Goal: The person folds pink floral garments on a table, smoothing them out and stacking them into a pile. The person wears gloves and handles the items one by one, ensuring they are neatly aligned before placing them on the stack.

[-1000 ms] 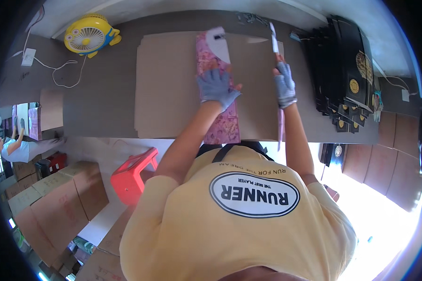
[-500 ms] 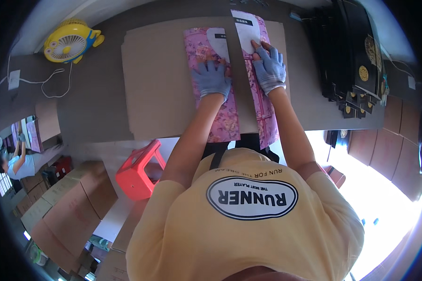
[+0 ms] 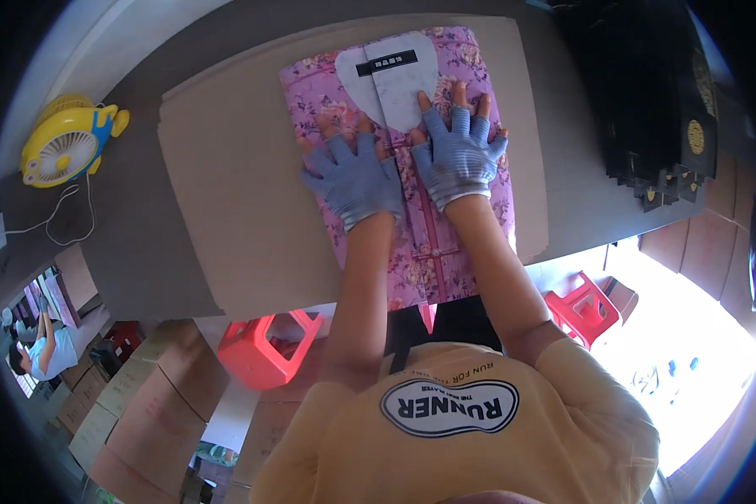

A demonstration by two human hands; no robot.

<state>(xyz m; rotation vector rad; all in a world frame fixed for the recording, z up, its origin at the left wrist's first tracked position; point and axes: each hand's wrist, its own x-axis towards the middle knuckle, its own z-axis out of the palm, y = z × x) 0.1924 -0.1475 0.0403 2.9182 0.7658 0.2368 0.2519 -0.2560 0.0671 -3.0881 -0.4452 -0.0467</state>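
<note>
I look down on two hands in gray-blue gloves with bare fingertips. The left hand lies flat with its fingers spread wide on the left half of one pink flowered sheet. The right hand is flat and spread wide too, on the right half. Neither hand grips anything. The pink sheet is folded so its two sides meet near the middle, between the hands. It lies on a pile of brown cardboard sheets on the gray table. At its top I see one white round patch, with one black label that has small pale writing.

Brown cartons stand at the lower left, with faint red print; I see only their outsides. I count two red stools, one on each side of the person, and one yellow and blue fan on the left. Black flat things with round gold marks are heaped on the right, but it is dark there, so I can't count them well. The yellow shirt has dark letters in one white oval.
</note>
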